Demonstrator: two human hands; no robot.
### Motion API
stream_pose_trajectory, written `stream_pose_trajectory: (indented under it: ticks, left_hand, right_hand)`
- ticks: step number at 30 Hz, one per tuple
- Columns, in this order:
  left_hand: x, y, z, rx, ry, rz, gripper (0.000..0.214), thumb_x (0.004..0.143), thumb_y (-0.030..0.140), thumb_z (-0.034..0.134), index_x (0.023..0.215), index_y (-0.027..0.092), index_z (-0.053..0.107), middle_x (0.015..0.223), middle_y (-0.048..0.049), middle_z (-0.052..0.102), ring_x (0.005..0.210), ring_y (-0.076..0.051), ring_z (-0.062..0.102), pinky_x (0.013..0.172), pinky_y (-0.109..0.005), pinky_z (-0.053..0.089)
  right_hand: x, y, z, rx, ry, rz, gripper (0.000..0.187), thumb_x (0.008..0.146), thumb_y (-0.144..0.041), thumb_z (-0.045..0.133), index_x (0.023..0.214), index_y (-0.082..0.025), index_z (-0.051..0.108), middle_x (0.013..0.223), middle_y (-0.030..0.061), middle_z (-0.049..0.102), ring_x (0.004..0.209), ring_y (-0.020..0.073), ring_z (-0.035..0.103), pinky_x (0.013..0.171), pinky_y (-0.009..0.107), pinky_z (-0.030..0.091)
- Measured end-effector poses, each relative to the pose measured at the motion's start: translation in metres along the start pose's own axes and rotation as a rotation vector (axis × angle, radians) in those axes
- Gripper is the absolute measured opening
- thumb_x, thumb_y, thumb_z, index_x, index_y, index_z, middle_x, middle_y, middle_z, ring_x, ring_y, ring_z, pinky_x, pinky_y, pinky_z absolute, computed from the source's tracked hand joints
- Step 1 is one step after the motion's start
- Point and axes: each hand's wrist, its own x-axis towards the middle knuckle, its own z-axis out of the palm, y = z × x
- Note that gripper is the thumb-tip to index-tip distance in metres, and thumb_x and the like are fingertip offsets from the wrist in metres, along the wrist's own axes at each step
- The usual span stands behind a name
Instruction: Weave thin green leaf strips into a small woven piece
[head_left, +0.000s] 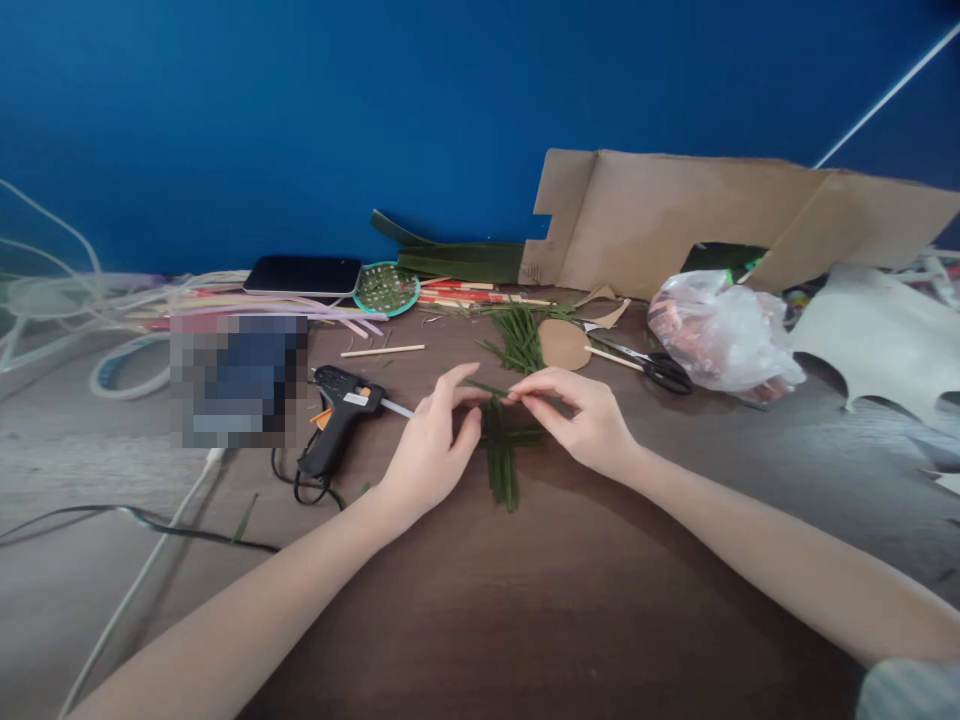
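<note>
My right hand pinches one end of a narrow green leaf strip between thumb and fingertips. The strip's other end reaches toward my left hand, whose thumb and fingers are spread apart around the work. Under both hands lies a small woven piece of green leaf strips, crossed over each other on the brown table. My fingers partly cover its upper part. Just beyond my hands rests a pile of cut green strips, beside a round cardboard disc on a stick.
A black glue gun lies left of my left hand, its cable trailing. Black-handled scissors and a plastic bag are at right. Folded cardboard leans on the blue wall. A phone and a round green-rimmed mesh sit behind.
</note>
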Motion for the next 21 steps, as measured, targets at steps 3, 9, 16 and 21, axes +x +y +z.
stream_pose_trajectory:
  ticks: [3, 9, 16, 21]
  left_hand:
    - [0.0, -0.001, 0.0, 0.042, -0.008, 0.009, 0.043, 0.086, 0.014, 0.039, 0.128, 0.02, 0.036, 0.113, -0.0073, 0.061, 0.105, -0.019, 0.057, 0.091, -0.04, 0.045]
    - [0.0, 0.002, -0.001, 0.134, -0.025, 0.034, 0.041, 0.085, 0.012, 0.038, 0.125, 0.019, 0.045, 0.118, -0.0071, 0.06, 0.109, -0.019, 0.055, 0.094, -0.039, 0.044]
    - [-0.001, 0.004, -0.002, 0.167, -0.087, 0.099, 0.046, 0.084, 0.011, 0.04, 0.129, 0.021, 0.041, 0.12, -0.007, 0.058, 0.11, -0.019, 0.053, 0.094, -0.04, 0.044]
    - [-0.001, 0.005, -0.002, 0.158, -0.128, 0.114, 0.047, 0.083, 0.01, 0.04, 0.129, 0.021, 0.04, 0.122, -0.0077, 0.057, 0.113, -0.02, 0.052, 0.095, -0.04, 0.043]
  right_hand:
    - [-0.002, 0.001, 0.003, 0.075, -0.033, 0.049, 0.015, 0.083, -0.014, 0.051, 0.091, -0.021, 0.062, 0.085, 0.0027, 0.068, 0.08, 0.0147, 0.065, 0.074, 0.03, 0.054]
    - [0.0, 0.011, 0.006, 0.227, -0.037, 0.167, 0.019, 0.08, -0.013, 0.052, 0.098, -0.019, 0.057, 0.097, 0.006, 0.061, 0.076, 0.0136, 0.065, 0.072, 0.031, 0.054]
    - [0.003, 0.008, 0.004, 0.216, -0.139, 0.276, 0.016, 0.085, -0.025, 0.049, 0.096, -0.018, 0.059, 0.084, 0.0041, 0.066, 0.074, 0.0152, 0.063, 0.068, 0.031, 0.053]
    - [0.004, 0.006, 0.003, 0.054, -0.141, 0.262, 0.014, 0.084, -0.027, 0.052, 0.081, -0.017, 0.061, 0.073, 0.0013, 0.064, 0.066, 0.0138, 0.059, 0.061, 0.026, 0.046]
